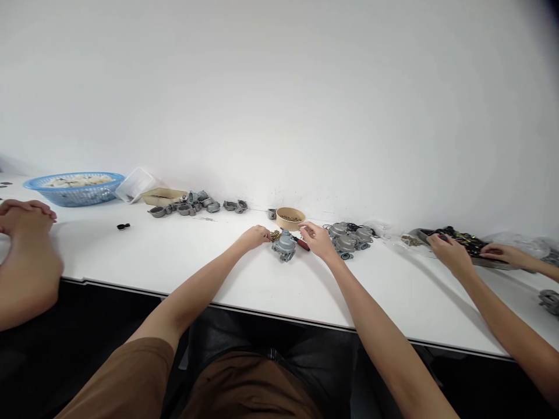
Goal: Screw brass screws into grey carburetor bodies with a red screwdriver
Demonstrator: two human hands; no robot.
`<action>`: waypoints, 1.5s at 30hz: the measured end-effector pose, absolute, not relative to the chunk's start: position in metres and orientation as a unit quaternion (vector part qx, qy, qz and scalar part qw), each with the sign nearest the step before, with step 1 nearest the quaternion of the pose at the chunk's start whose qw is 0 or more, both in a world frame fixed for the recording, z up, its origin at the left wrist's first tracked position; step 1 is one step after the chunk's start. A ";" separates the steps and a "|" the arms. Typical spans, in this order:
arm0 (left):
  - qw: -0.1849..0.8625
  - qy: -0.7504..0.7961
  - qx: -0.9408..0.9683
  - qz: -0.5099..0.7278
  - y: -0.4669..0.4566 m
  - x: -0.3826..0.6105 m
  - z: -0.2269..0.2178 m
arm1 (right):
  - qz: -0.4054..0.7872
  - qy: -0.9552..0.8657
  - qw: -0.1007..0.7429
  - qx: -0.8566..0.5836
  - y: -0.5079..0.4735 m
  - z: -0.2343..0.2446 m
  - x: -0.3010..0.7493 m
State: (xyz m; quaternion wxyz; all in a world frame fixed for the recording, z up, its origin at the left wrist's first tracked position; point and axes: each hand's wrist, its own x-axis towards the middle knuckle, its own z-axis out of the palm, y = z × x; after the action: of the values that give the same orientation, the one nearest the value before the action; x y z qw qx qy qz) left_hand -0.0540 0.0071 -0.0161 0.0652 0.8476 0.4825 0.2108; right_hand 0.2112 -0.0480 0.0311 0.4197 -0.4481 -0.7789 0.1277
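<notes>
Carburetor on table; tub behind it, small parts inside; carburetor cluster right; basket far left.

Workshop with metal castings along bench

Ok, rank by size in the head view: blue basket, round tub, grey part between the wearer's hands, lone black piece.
1. Blue basket
2. Round tub and grey part: too alike to rank
3. Lone black piece

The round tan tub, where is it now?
In the head view, the round tan tub stands mid-picture near the white wall, just beyond the silvery-grey metal part between the left hand and right hand, nearer the right.
</notes>
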 end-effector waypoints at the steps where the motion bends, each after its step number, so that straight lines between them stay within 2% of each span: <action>1: 0.065 0.486 0.846 0.210 0.007 -0.053 -0.016 | 0.129 -0.779 0.419 -0.448 -0.048 0.032 0.211; 6: 0.070 0.488 0.842 0.218 0.006 -0.052 -0.015 | 0.133 -0.776 0.427 -0.445 -0.049 0.033 0.211; 9: 0.067 0.479 0.841 0.242 -0.004 -0.056 -0.001 | 0.123 -0.767 0.461 -0.429 -0.054 0.036 0.209; 12: 0.052 0.449 0.831 0.324 -0.025 -0.058 0.026 | 0.109 -0.758 0.506 -0.396 -0.068 0.044 0.200; 14: 0.057 0.384 0.812 0.436 -0.043 -0.053 0.044 | 0.107 -0.768 0.517 -0.363 -0.080 0.050 0.191; 18: 0.134 0.301 0.792 0.513 -0.068 -0.033 0.056 | 0.128 -0.787 0.508 -0.326 -0.094 0.055 0.175; 23: 0.293 0.277 0.760 0.510 -0.069 -0.022 0.044 | 0.105 -0.794 0.491 -0.343 -0.091 0.049 0.173; 26: 0.334 0.268 0.752 0.501 -0.067 -0.024 0.042 | 0.087 -0.795 0.502 -0.329 -0.090 0.048 0.174; 31: 0.322 0.289 0.743 0.511 -0.062 -0.034 0.045 | 0.087 -0.766 0.522 -0.365 -0.087 0.052 0.182; 35: 0.282 0.315 0.757 0.498 -0.054 -0.046 0.044 | 0.139 -0.733 0.529 -0.405 -0.077 0.055 0.200; 45: 0.293 0.359 0.780 0.421 -0.047 -0.062 0.042 | 0.291 -0.765 0.393 -0.419 -0.058 0.038 0.210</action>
State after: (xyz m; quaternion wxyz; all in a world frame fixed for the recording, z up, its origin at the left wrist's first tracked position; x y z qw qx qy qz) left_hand -0.0617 -0.0467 0.0424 0.2932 0.7800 0.3586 0.4209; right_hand 0.2105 -0.0581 0.0376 0.3933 -0.4193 -0.7646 0.2915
